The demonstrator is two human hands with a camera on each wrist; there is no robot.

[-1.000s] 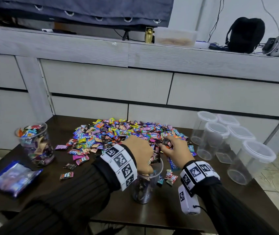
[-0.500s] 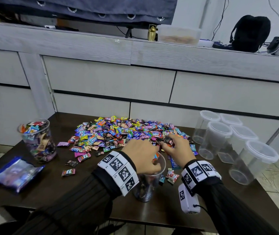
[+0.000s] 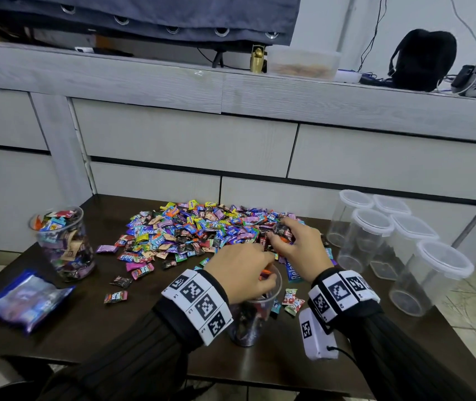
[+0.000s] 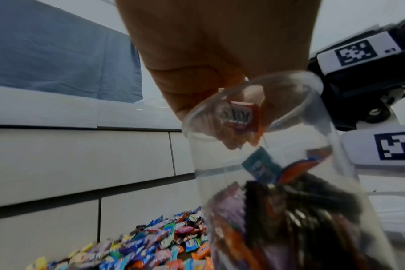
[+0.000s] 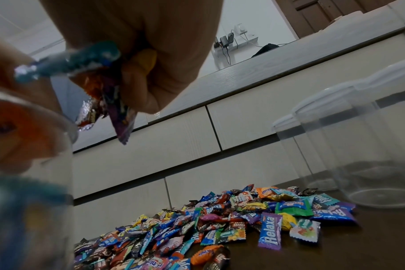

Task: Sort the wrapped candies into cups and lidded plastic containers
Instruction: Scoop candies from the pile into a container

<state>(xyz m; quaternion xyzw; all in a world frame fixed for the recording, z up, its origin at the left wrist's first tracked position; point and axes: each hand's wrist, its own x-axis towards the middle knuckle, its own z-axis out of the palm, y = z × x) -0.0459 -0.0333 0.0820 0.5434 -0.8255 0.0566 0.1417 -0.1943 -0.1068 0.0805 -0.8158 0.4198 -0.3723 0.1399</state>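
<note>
Left hand (image 3: pixel 242 273) has dropped into the cup (image 3: pixel 255 322) mouth, pinching a red candy (image 4: pixel 239 117). Right hand (image 3: pixel 297 250), beyond the cup, clutches several candies (image 5: pixel 104 87). Wrappers look light, slippery; pinch the crimped ends.

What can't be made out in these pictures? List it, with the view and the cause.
- Head view: the left hand covers the mouth of the cup; its fill level is hidden.
- Right wrist view: how many candies the right hand grips; the fingers cover them.
- Head view: contents of the frosted box on the counter; too blurred.
- Left wrist view: the cup's base; cut off by the bottom edge.
</note>
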